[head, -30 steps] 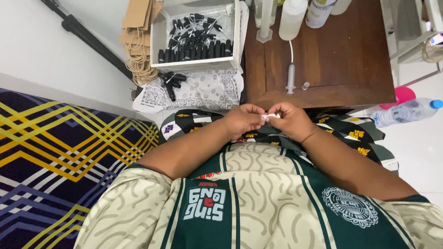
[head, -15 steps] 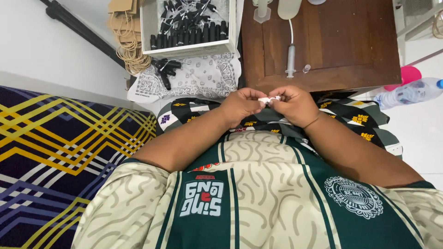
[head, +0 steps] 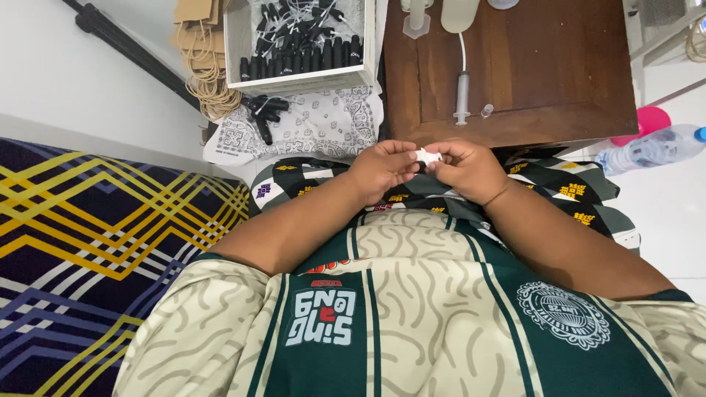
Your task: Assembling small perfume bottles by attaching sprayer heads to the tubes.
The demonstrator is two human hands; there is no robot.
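My left hand (head: 384, 169) and my right hand (head: 468, 167) meet in front of my body, just below the near edge of a brown wooden table (head: 559, 81). Between their fingertips they pinch a small white piece (head: 427, 156); its exact kind is too small to tell. A grey syringe (head: 462, 94) with a white tube lies on the table just beyond my hands. A tiny clear cap (head: 486, 111) sits beside it.
A white box (head: 300, 76) of several small black bottles stands at the upper left, with loose black bottles (head: 263, 116) on a patterned white cloth (head: 323, 129). Brown paper bags (head: 197, 44) lean nearby. A plastic water bottle (head: 651, 147) lies on the floor at right.
My hands stay together on the small white piece. The view has shifted a little, so the table and box sit higher in the picture.
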